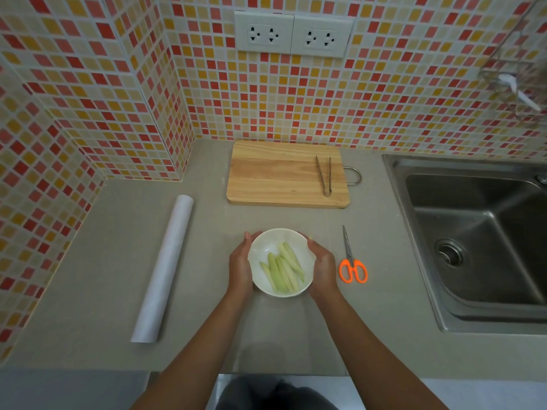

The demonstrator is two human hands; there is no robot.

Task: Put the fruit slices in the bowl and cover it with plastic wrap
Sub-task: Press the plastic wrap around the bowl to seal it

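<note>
Near the counter's front edge, the left hand (240, 266) and right hand (321, 266) cupped the round white ceramic bowl (262, 253) from both sides, fingers curved against its wall; pale green fruit slices (282, 267) lay inside.

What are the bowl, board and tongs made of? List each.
Bowl: probably glazed ceramic, glossy white, though it could be melamine.
Board: wood, with pale grain stripes and a matte finish.
Tongs: metal, likely stainless steel, thin grey arms with a dull sheen.

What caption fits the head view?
Both hands, left hand and right hand, cup a white bowl of fruit slices.
</note>
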